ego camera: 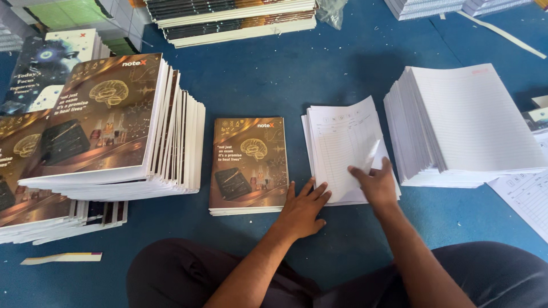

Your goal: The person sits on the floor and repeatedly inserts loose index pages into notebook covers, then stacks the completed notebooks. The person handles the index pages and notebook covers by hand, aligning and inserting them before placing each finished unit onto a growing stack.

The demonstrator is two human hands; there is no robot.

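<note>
Nearest, the left hand (301,210) lies flat on the blue floor mat (274,74) with fingers spread, touching the near edge of a small pile of printed index sheets (337,145), while the right hand (377,183) pinches up the top sheet's curling corner. Just left sits a short stack of glossy brown-covered notebooks (249,165), thin so far. Farther out, a tall slumped stack of finished notebooks (114,125) and a thick block of ruled white pages (462,122) suggest work well under way, with much paper left
</note>
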